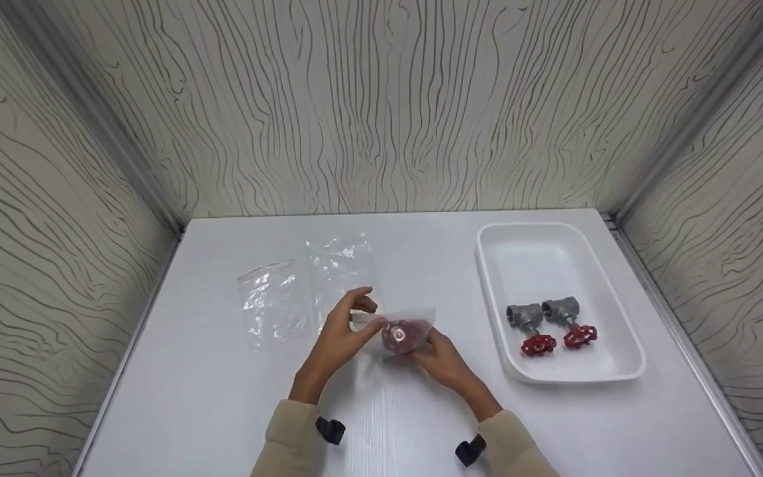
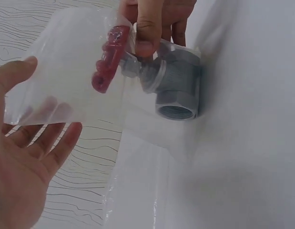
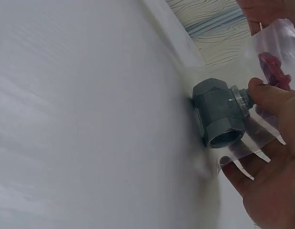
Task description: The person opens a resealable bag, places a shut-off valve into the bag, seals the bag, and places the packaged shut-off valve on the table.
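Observation:
A gate valve [image 2: 178, 81] with a grey metal body and a red handwheel [image 2: 109, 59] lies inside a clear plastic bag [image 2: 71, 90]. My right hand [image 1: 444, 361] holds it through the plastic, thumb on the valve's neck and fingers beneath, as the right wrist view shows. The threaded end of the body [image 3: 218, 109] shows there too. At the handwheel end of the bag is my left hand [image 1: 338, 338], thumb and fingers spread apart. Some of its fingertips show through the bag film in the left wrist view; whether they press on it I cannot tell.
A white tray [image 1: 497, 331] stands at the right, holding two unbagged valves [image 1: 526, 317] [image 1: 561, 308] with red handwheels. Two flat clear bags [image 1: 272, 305] [image 1: 338, 265] lie on the white table [image 1: 183, 371], left of and behind my hands. Wood-patterned panels [image 1: 381, 112] surround the table.

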Action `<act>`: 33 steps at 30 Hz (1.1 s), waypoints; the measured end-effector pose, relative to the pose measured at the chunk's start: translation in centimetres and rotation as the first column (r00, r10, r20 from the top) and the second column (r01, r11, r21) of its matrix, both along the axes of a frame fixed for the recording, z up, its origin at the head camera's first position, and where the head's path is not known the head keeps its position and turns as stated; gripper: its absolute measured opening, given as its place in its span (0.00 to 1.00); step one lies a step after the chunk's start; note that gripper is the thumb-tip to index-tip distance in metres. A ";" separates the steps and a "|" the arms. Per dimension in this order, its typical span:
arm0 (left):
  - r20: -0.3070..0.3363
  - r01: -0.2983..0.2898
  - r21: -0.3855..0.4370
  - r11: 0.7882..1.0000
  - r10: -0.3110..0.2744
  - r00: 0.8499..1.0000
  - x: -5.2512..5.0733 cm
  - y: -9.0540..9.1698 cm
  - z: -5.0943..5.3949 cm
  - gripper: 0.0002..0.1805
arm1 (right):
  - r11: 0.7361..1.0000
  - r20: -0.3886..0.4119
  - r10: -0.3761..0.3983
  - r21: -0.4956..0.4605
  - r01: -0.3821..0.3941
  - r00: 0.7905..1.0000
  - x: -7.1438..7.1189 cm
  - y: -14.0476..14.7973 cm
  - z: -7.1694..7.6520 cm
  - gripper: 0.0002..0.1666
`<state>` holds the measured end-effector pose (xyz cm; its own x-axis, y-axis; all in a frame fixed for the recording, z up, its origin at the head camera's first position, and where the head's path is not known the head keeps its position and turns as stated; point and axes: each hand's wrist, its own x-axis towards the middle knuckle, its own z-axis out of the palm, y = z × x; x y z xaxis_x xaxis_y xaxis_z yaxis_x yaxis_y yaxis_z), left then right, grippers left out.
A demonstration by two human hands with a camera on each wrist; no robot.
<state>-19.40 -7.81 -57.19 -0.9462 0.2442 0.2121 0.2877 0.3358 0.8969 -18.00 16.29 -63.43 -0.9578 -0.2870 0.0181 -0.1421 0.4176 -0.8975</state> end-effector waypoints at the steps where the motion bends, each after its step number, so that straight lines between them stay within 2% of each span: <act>1: 0.027 0.008 0.004 1.000 -0.008 1.000 0.1 -0.1 -0.3 0.37 | 1.000 0.001 -0.006 0.005 0.006 1.000 0.0 0.0 0.0 0.35; 5: 0.132 0.067 0.025 0.997 -0.069 0.989 0.6 -0.1 -2.2 0.41 | 0.999 -0.017 -0.029 0.024 0.029 0.999 0.0 -0.1 -0.1 0.31; 9: 0.189 0.108 0.027 0.994 -0.112 0.976 0.9 0.2 -4.4 0.43 | 0.999 0.005 -0.019 0.027 0.019 1.000 -0.1 -0.2 0.1 0.33; 13: 0.191 0.084 -0.010 0.996 -0.081 0.978 1.2 0.6 -6.3 0.38 | 1.000 0.035 0.006 0.016 -0.006 0.999 -0.1 -0.4 0.0 0.36; 16: 0.177 0.045 -0.020 0.999 -0.041 0.983 1.3 1.1 -7.2 0.35 | 1.000 0.028 0.018 0.012 -0.018 0.999 -0.1 -0.4 -0.2 0.36; 21: 0.171 -0.008 -0.023 1.000 0.012 0.985 1.4 1.8 -7.6 0.34 | 1.000 0.019 0.018 0.001 -0.018 1.000 -0.2 -0.4 -0.6 0.38; 27: 0.133 -0.017 -0.040 0.999 0.022 0.991 1.3 2.2 -7.7 0.21 | 0.997 0.037 -0.007 -0.080 0.010 0.999 -0.2 -0.4 -0.7 0.36; 33: 0.149 -0.035 -0.048 0.998 0.041 0.988 1.6 2.4 -7.6 0.20 | 0.990 0.058 0.003 -0.140 0.005 0.998 0.0 -0.4 -0.7 0.34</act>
<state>-17.82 -5.37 -64.75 -0.9753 0.2136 0.0568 0.1375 0.3851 0.9126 -18.04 15.93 -64.17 -0.9586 -0.2848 0.0024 -0.0879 0.2878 -0.9536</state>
